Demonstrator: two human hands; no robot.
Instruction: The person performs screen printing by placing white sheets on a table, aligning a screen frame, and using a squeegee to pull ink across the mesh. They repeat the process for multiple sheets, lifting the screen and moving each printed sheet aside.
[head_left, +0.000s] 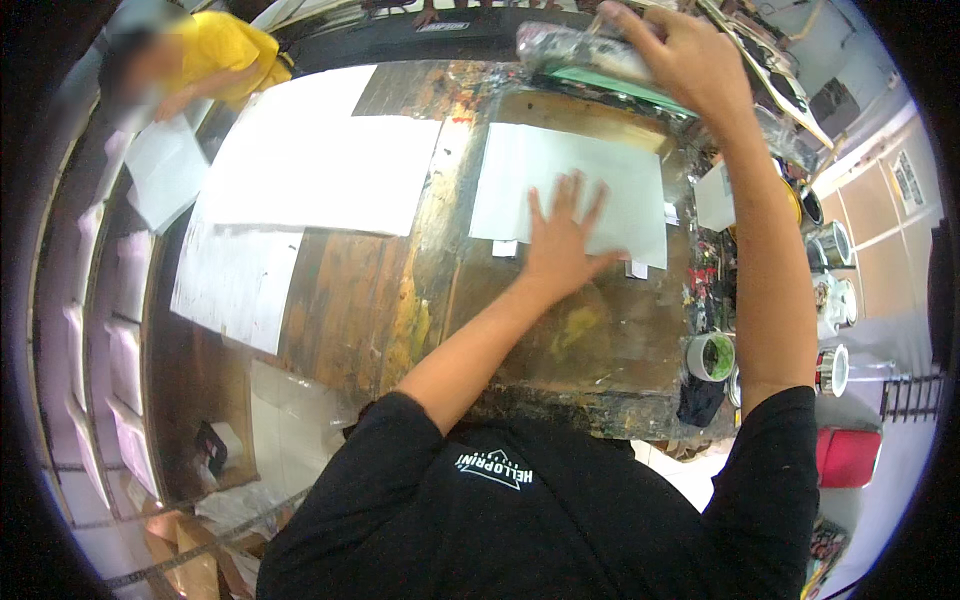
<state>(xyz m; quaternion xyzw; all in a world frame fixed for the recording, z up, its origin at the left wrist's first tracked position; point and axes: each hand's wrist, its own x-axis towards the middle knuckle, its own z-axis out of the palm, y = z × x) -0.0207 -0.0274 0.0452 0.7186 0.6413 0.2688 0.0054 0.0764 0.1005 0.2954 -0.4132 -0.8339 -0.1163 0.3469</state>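
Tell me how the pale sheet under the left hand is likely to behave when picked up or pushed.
The pale sheet is probably light for its size, since its edges look thin. It seems unlikely to roll, lying flat with no curl visible. Pushed toward the person, it might catch on the white tabs at its near edge.

The counter (340,300) is worn wood, crusted and smeared with dried paint. The pale sheet (500,180) looks like smooth, matt paper; the raised frame (622,86) wears crinkled, shiny plastic. The tins (832,245) look like glossy metal, the black shirt (600,520) matt cloth.
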